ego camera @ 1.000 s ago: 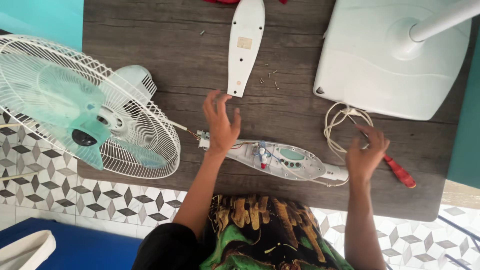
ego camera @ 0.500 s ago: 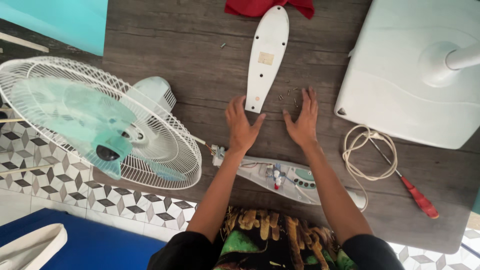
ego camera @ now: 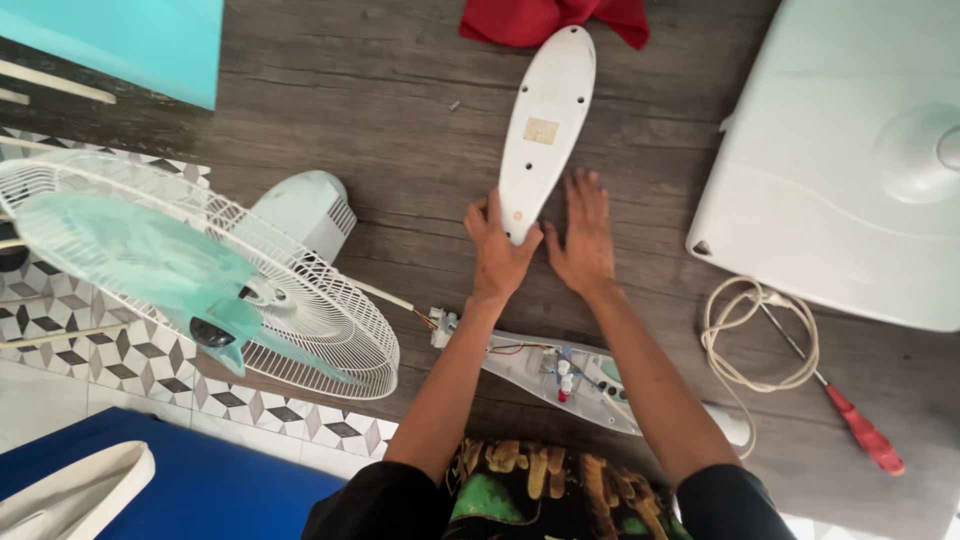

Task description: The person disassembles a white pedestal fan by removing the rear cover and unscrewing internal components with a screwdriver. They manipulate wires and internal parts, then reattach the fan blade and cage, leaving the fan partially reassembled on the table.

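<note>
Flanking the cover [ego camera: 547, 125]'s near tip, both open hands [ego camera: 498, 250] [ego camera: 580, 235]; it points away.

One view only here, from the head camera, looking almost straight down past the person's chest and forearms onto a dark wooden floor [ego camera: 380, 110], close enough that both arms run up from the bottom edge to the left hand [ego camera: 498, 250] and right hand [ego camera: 580, 240] near the centre. The frame takes in the fan head [ego camera: 200, 280] at the left edge, the white fan base [ego camera: 830, 190] cut off at the top right, and the red-handled screwdriver [ego camera: 850, 420] low on the right. With no second camera, no part of the scene is shared between views.
</note>
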